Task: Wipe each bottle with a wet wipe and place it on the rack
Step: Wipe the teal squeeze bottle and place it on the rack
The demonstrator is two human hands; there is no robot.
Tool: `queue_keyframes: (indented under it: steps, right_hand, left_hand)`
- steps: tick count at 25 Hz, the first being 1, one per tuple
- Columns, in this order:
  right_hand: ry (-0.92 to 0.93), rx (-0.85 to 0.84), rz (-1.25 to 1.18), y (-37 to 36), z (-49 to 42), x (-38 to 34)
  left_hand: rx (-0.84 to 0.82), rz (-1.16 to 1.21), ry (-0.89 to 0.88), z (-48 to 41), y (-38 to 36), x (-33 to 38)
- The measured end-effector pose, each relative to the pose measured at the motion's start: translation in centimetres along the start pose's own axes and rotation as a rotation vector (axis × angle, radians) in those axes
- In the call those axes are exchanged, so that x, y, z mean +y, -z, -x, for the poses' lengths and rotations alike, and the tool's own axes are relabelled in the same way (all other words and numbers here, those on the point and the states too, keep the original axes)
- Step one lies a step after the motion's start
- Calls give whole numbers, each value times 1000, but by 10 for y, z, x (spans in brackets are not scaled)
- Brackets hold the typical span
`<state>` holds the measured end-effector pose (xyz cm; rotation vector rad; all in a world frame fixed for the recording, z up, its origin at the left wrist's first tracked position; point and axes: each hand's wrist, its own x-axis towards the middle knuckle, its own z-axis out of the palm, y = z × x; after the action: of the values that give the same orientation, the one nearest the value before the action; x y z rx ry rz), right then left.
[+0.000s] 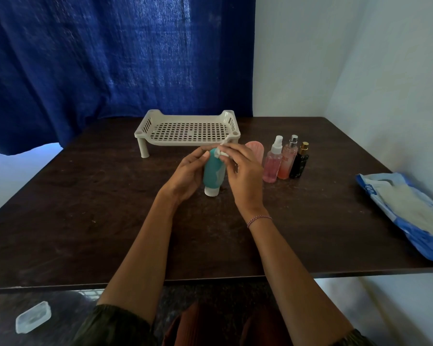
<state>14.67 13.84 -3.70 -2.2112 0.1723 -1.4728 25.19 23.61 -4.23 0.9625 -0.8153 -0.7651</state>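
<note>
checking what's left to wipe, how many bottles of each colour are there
teal bottle: 1
pink spray bottle: 1
orange-pink spray bottle: 1
black bottle: 1
pale pink ribbed bottle, partly hidden: 1
total: 5

A teal squeeze bottle (211, 171) with a white cap was held cap-down at the centre of the frame, gripped by the left hand (188, 171). A crumpled white wet wipe (221, 152), pinched in the right hand (243, 171), pressed against the bottle's upper end. Just above centre, the cream perforated rack (145, 128) stood on short legs. Right of centre, three bottles stood upright in a close row: a clear pink spray bottle (271, 163), a peach spray bottle (287, 159) with a silver top, and a black bottle (299, 162) with a gold cap. A ribbed pink bottle (255, 149) showed partly behind the right hand. A blue wet wipe pack (405, 211) lay at the right edge.
</note>
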Motion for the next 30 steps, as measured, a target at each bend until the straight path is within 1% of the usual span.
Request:
queue_keyframes:
  steps: [3, 7, 9, 12, 17, 22, 26, 30]
  right_hand:
    - [25, 19, 32, 1, 1, -1]
    - [157, -48, 97, 0, 2, -4]
    - [129, -25, 120, -1, 1, -3]
    - [40, 40, 86, 1, 2, -1]
    - [95, 32, 11, 4, 1, -2]
    - [42, 3, -9, 4, 0, 0]
    - [11, -43, -51, 1, 2, 3]
    - [-46, -1, -83, 4, 0, 4]
  left_hand:
    - [29, -68, -8, 1, 2, 1]
    - [90, -117, -57, 3, 0, 2]
    - [94, -124, -72, 3, -1, 2]
    - [104, -164, -74, 3, 1, 2]
    - [162, -157, -83, 3, -1, 2]
    - [173, -292, -158, 2, -2, 2]
    - [237, -348, -209, 5, -8, 4]
    - [289, -416, -263, 6, -14, 6]
